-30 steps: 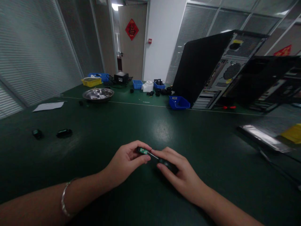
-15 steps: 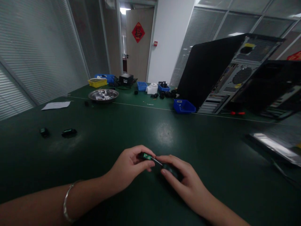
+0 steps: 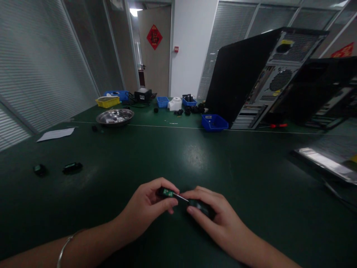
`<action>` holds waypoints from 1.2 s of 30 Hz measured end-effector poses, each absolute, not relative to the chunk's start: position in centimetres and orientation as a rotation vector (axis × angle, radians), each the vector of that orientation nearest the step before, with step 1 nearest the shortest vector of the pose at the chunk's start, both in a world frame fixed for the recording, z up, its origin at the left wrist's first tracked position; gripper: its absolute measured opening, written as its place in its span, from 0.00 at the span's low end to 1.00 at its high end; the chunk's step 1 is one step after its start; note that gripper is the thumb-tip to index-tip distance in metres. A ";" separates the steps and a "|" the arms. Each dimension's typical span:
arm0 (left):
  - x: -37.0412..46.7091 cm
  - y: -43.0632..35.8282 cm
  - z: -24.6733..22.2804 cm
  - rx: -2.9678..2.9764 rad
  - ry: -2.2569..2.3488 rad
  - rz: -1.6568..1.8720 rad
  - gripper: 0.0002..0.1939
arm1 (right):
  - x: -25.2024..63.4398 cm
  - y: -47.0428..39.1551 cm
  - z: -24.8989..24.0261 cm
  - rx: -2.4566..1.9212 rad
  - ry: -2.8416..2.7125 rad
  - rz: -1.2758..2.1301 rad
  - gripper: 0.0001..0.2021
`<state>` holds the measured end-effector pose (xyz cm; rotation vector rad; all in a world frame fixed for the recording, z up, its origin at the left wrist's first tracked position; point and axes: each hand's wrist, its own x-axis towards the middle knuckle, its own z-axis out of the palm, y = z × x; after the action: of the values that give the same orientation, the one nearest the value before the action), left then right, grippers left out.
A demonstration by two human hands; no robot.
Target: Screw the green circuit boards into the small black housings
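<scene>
Between thumb and fingers, my left hand (image 3: 150, 201) pinches a small black part with a green circuit board (image 3: 168, 192) showing on it. My right hand (image 3: 214, 212) is wrapped round the dark handle of a screwdriver (image 3: 199, 207). Its thin metal shaft points left and meets the right end of the circuit board part; the tip's exact contact is too small to make out. Both hands are low over the dark green table (image 3: 145, 156). Two small dark parts with green on them, one (image 3: 39, 170) beside the other (image 3: 72, 168), lie to the left.
A steel bowl (image 3: 115, 117) stands at the back left, near a sheet of paper (image 3: 55, 134) and a yellow bin (image 3: 107, 101). A blue bin (image 3: 214, 123) sits beside a tilted black computer case (image 3: 242, 74). A flat shiny device (image 3: 325, 162) lies at right.
The view has shifted slightly, so the background sits a little differently. Both hands keep their holds, and the screwdriver still meets the circuit board part.
</scene>
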<state>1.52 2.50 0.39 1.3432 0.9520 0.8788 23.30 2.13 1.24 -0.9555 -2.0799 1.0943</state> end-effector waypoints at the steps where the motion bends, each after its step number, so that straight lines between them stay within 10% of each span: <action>1: 1.5 2.5 0.4 1.339 0.959 0.878 0.07 | 23.3 2.1 1.3 -0.958 -2.078 1.093 0.11; 36: 1.6 2.8 -0.2 1.285 0.884 0.913 0.07 | 23.7 1.8 0.8 -0.942 -2.054 0.906 0.16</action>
<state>1.58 2.83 -0.15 1.2852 0.8844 0.9133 23.71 1.77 0.81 -0.9420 -2.0535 0.9060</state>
